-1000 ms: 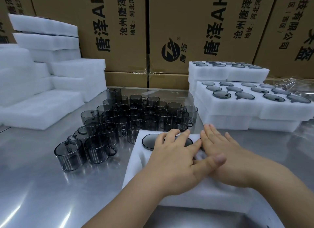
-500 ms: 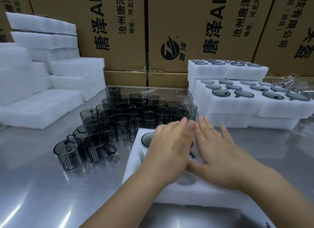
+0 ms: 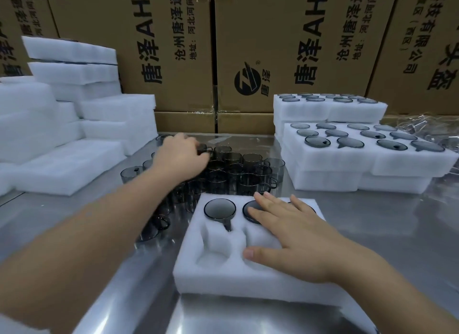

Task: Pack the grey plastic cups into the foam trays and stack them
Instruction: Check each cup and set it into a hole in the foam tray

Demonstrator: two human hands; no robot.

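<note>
Flat and spread, the right hand (image 3: 293,236) presses the foam tray (image 3: 223,281) with straight fingers, holding nothing. It covers one seated cup beside another grey cup (image 3: 219,208) in the back row. The front pockets are empty, so this tray looks about half filled. Beyond it, the left hand (image 3: 180,154) curls among the loose cups (image 3: 248,169) on the steel table (image 3: 372,221); blur hides whether it has hold of one. Farther right, packed trays (image 3: 335,169) stand stacked. Half a second earlier both hands lay on the tray; the left has since reached out.
</note>
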